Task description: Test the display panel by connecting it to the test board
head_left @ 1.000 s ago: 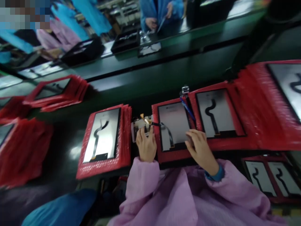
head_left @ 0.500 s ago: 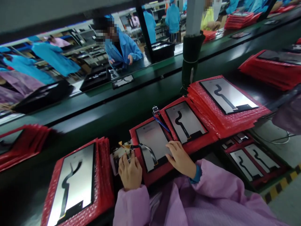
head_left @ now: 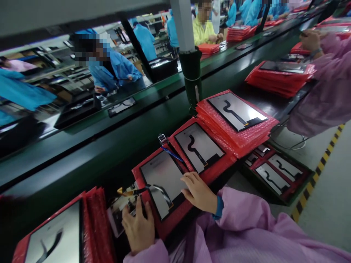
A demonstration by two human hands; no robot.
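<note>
A display panel [head_left: 164, 171] with a silvery back lies on a red bubble-wrap sheet in front of me. Its flex cable [head_left: 163, 195] bends left towards a small circuit board fixture [head_left: 120, 206]. My left hand [head_left: 139, 224] rests on that fixture with its fingers spread. My right hand [head_left: 199, 193] lies at the panel's lower right edge, fingers stretched out and nothing in them. Just to the right is a second panel [head_left: 201, 146] with a black curved cable. Between the two panels lies a blue pen-like tool [head_left: 172, 153].
Piled red bubble-wrap bags [head_left: 97, 226] carry a panel at left; another pile [head_left: 246, 137] does so at right. A green crate [head_left: 285, 197] with panels sits low at right. Behind runs a green conveyor [head_left: 115, 135]. A co-worker's sleeve [head_left: 315, 95] is at right, a blue-coated person [head_left: 115, 67] across.
The view has swung to the right, so everything sits further left and more of the co-worker at right shows. Both hands stay by the same panel and fixture.
</note>
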